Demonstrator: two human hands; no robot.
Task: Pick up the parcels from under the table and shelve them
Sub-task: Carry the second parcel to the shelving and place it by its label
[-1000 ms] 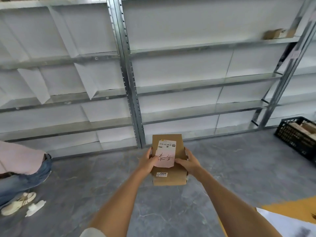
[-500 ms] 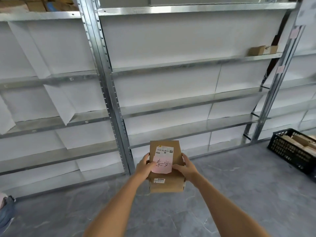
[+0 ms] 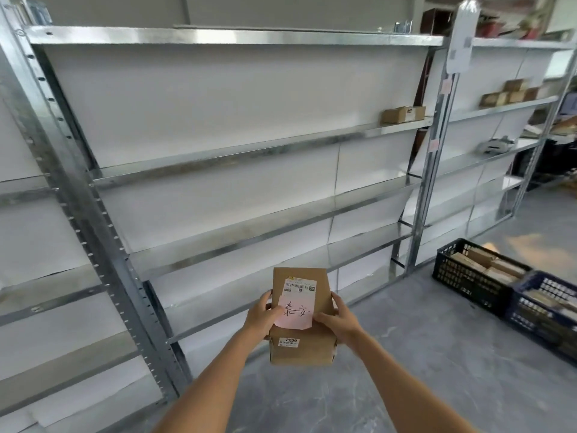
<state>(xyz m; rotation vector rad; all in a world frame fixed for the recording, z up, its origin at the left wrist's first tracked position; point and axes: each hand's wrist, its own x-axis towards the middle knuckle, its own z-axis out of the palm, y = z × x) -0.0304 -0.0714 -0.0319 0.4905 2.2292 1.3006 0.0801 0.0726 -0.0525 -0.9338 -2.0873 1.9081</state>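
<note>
Currently I hold the parcel [image 3: 301, 320] in front of my chest, above the floor and short of the shelving unit [image 3: 237, 210]. My left hand [image 3: 260, 317] and right hand [image 3: 338, 320] clasp its two long sides, thumbs pressing a pink slip [image 3: 295, 312] against the top face. The carton looks like rigid cardboard and, judging by the relaxed two-handed hold, fairly light; the flat side walls are the correct grip zones, since the paper labels may slide under the fingers. The contents are not visible, so fragility is unknown. The underside of the parcel and my fingers wrapped behind it are hidden. The small print on the barcode label [image 3: 300, 285] is unreadable.
</note>
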